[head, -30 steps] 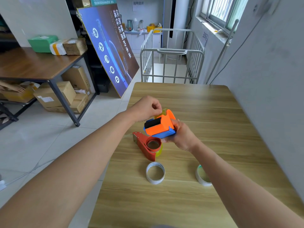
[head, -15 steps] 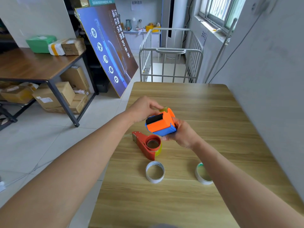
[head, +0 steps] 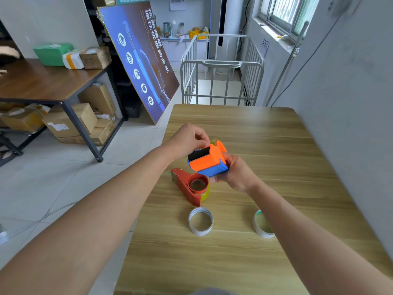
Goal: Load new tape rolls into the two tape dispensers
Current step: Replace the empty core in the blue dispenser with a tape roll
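Loading is judged nearly complete: orange dispenser (head: 207,159) is gripped above the counter (head: 276,145) by the right hand (head: 235,174), its yellowish tape pinched by the left hand (head: 189,138), while below them the red dispenser (head: 191,186) appears loaded beside 2 discarded cores (head: 200,221).

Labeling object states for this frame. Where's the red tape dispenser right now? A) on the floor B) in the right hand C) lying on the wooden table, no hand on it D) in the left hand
C: the red tape dispenser lies on the wooden table, while both the left hand and right hand hold the orange-and-blue dispenser above it.
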Action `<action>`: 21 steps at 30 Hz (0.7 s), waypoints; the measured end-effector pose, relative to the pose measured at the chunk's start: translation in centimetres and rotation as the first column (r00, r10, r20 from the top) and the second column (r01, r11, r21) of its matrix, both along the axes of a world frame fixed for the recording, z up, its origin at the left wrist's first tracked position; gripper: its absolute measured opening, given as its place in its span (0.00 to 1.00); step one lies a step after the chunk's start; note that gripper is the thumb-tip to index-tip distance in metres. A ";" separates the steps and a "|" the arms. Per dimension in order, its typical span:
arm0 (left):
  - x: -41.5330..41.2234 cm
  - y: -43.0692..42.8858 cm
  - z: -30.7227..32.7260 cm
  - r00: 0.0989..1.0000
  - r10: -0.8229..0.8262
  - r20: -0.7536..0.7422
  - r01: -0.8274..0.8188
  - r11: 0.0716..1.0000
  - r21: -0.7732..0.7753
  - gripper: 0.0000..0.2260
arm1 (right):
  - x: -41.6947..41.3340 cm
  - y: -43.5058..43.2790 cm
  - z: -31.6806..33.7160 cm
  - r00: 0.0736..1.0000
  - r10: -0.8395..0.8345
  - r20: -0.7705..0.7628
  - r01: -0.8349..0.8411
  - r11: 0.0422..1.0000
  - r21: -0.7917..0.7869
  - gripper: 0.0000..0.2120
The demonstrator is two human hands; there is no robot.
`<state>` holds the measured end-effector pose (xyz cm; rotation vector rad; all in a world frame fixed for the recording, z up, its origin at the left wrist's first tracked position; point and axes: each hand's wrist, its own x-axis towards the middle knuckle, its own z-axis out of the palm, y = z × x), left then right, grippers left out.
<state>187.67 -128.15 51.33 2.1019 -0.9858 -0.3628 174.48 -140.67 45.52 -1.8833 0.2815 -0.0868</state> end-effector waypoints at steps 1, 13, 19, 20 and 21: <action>0.0 0.0 0.0 1.000 -0.010 0.001 0.010 1.000 0.027 0.03 | 0.0 0.0 0.0 1.000 0.001 -0.004 -0.001 1.000 -0.003 0.22; -0.3 -0.1 0.9 0.993 -0.117 -0.032 0.121 0.972 0.202 0.06 | -0.3 -0.3 0.8 0.989 0.094 -0.114 -0.097 0.995 -0.024 0.17; 0.2 0.7 1.6 0.975 -0.060 -0.216 0.096 0.982 0.163 0.11 | -0.4 -0.1 1.0 0.984 0.128 -0.127 -0.131 0.991 -0.011 0.18; 0.1 0.7 1.5 0.973 -0.048 -0.228 0.086 0.984 0.159 0.12 | -0.4 -0.1 1.0 0.983 0.132 -0.125 -0.134 0.991 -0.009 0.17; 0.1 0.7 1.3 0.972 -0.040 -0.231 0.079 0.983 0.163 0.12 | -0.4 0.0 1.0 0.982 0.139 -0.128 -0.142 0.990 -0.016 0.17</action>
